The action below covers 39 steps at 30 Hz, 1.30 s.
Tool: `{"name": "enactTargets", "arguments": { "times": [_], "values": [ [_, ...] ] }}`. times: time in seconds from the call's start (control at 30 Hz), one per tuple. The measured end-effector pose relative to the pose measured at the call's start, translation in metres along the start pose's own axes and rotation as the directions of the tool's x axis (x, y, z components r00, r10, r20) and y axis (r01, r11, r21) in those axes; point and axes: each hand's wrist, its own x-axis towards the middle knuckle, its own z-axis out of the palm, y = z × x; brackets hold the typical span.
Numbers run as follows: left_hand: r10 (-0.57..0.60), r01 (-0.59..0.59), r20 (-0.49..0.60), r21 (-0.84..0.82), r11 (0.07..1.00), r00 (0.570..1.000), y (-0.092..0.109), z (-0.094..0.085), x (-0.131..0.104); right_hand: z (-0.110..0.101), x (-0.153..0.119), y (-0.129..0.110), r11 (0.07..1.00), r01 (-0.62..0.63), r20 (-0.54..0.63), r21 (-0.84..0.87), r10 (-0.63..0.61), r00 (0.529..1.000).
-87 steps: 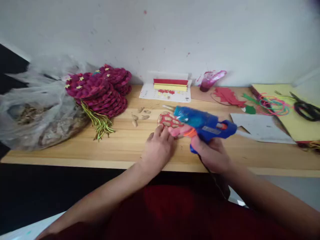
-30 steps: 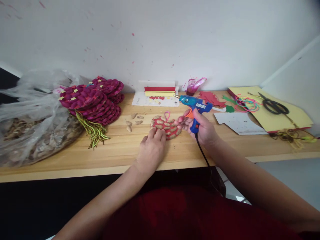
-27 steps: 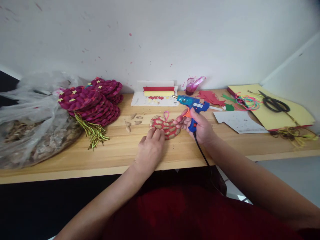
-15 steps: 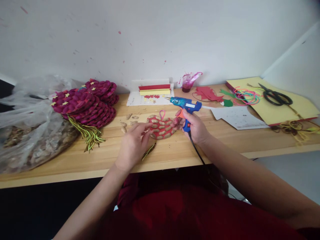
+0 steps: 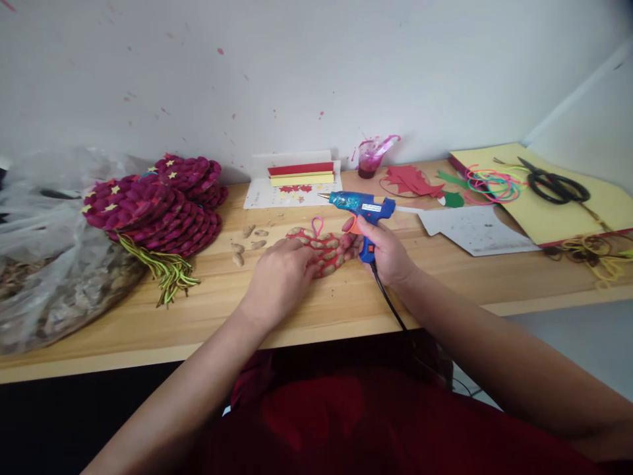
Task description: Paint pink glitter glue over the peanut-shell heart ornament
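A red paper piece covered with rows of peanuts [image 5: 329, 244] lies on the table, a pink cord loop [image 5: 317, 227] at its top. My left hand [image 5: 284, 274] bends over its left side, covering part of it. Those fingers are curled together on the peanuts, and whatever is under their tips is hidden. My right hand [image 5: 388, 254] is wrapped round the handle of a blue hot glue gun [image 5: 368, 206], whose nozzle points left above the piece. Fingertips of this hand also touch the piece's right edge. Several loose peanuts [image 5: 250, 244] lie left of it.
Stacked purple peanut pieces with green tassels [image 5: 163, 211] and a clear plastic bag [image 5: 74, 277] fill the left. Behind are paper stars [image 5: 297, 190] and a cup of purple liquid [image 5: 368, 165]. Scissors [image 5: 558, 188] and cords [image 5: 494, 185] lie right. The gun's black cable [image 5: 390, 303] crosses the front edge.
My left hand has moved right and down onto the peanut-covered piece, its fingers now more curled. The glue gun stays in my right hand, almost unmoved. The view has shifted slightly.
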Motion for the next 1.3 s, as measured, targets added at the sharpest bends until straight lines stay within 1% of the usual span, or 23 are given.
{"name": "enactTargets", "arguments": {
  "times": [0.1, 0.27, 0.4, 0.57, 0.63, 0.67, 0.7, 0.73, 0.77, 0.8, 0.83, 0.87, 0.9, 0.93, 0.97, 1.0, 1.07, 1.13, 1.2, 1.3],
  "values": [
    [-0.022, 0.020, 0.044, 0.053, 0.998, 0.999, 0.004, -0.003, 0.004, 0.000, 0.000, 0.000, 0.999, -0.009, -0.001, -0.032, 0.009, 1.000],
    [-0.024, 0.015, 0.087, 0.096, 0.995, 0.996, 0.007, -0.004, 0.008, -0.001, 0.000, 0.000, 0.998, -0.011, -0.004, -0.054, 0.011, 1.000],
    [-0.016, 0.009, 0.090, 0.078, 0.997, 0.996, 0.010, -0.004, 0.011, -0.002, 0.000, 0.000, 0.999, -0.013, 0.004, -0.043, 0.014, 1.000],
    [0.002, -0.011, 0.172, 0.056, 0.998, 0.985, 0.013, -0.009, 0.016, 0.000, -0.001, -0.001, 0.999, -0.013, 0.007, -0.031, 0.014, 1.000],
    [-0.004, 0.002, 0.175, 0.011, 1.000, 0.985, 0.007, -0.013, 0.018, 0.000, -0.003, -0.002, 1.000, -0.001, -0.002, -0.021, 0.001, 1.000],
    [-0.026, 0.033, 0.165, -0.044, 0.998, 0.986, 0.003, -0.016, 0.020, 0.001, -0.004, -0.003, 1.000, 0.011, -0.006, -0.016, -0.011, 1.000],
    [-0.065, 0.086, 0.149, -0.136, 0.987, 0.987, -0.003, -0.018, 0.022, 0.001, -0.006, -0.004, 0.999, 0.031, -0.010, -0.013, -0.031, 0.999],
    [-0.122, 0.159, 0.153, -0.263, 0.952, 0.981, -0.009, -0.020, 0.024, 0.002, -0.008, -0.005, 0.998, 0.060, -0.016, -0.012, -0.060, 0.998],
    [-0.185, 0.244, 0.177, -0.420, 0.874, 0.967, -0.016, -0.021, 0.027, 0.002, -0.010, -0.006, 0.995, 0.097, -0.020, -0.016, -0.097, 0.995],
    [-0.221, 0.314, 0.227, -0.587, 0.746, 0.948, -0.021, -0.022, 0.029, 0.003, -0.012, -0.008, 0.990, 0.138, -0.023, -0.024, -0.139, 0.990],
    [-0.236, 0.371, 0.286, -0.725, 0.580, 0.929, -0.026, -0.022, 0.032, 0.003, -0.015, -0.009, 0.983, 0.182, -0.025, -0.037, -0.183, 0.983],
    [-0.237, 0.406, 0.335, -0.821, 0.402, 0.912, -0.030, -0.022, 0.034, 0.004, -0.017, -0.011, 0.974, 0.221, -0.026, -0.054, -0.222, 0.975],
    [-0.232, 0.419, 0.368, -0.875, 0.241, 0.901, -0.033, -0.020, 0.036, 0.004, -0.020, -0.012, 0.965, 0.251, -0.028, -0.077, -0.254, 0.967],
    [-0.233, 0.417, 0.385, -0.902, 0.109, 0.893, -0.035, -0.019, 0.037, 0.003, -0.022, -0.012, 0.955, 0.277, -0.024, -0.105, -0.281, 0.959],
    [-0.235, 0.407, 0.394, -0.913, 0.007, 0.888, -0.037, -0.017, 0.037, 0.003, -0.024, -0.012, 0.943, 0.304, -0.018, -0.136, -0.309, 0.951],
    [-0.231, 0.397, 0.402, -0.915, -0.071, 0.886, -0.038, -0.015, 0.037, 0.002, -0.026, -0.012, 0.930, 0.327, -0.001, -0.169, -0.332, 0.943],
    [-0.211, 0.380, 0.413, -0.907, -0.181, 0.886, -0.040, -0.011, 0.035, 0.000, -0.030, -0.010, 0.902, 0.365, 0.054, -0.230, -0.363, 0.930],
    [-0.186, 0.365, 0.413, -0.898, -0.245, 0.892, -0.041, -0.008, 0.033, -0.002, -0.033, -0.007, 0.877, 0.389, 0.117, -0.282, -0.371, 0.921],
    [-0.173, 0.353, 0.406, -0.895, -0.272, 0.897, -0.043, -0.007, 0.031, -0.002, -0.036, -0.004, 0.854, 0.407, 0.174, -0.323, -0.370, 0.913],
    [-0.174, 0.348, 0.402, -0.897, -0.272, 0.899, -0.045, -0.006, 0.030, -0.002, -0.040, -0.002, 0.816, 0.435, 0.235, -0.381, -0.369, 0.899]
  ]
}}
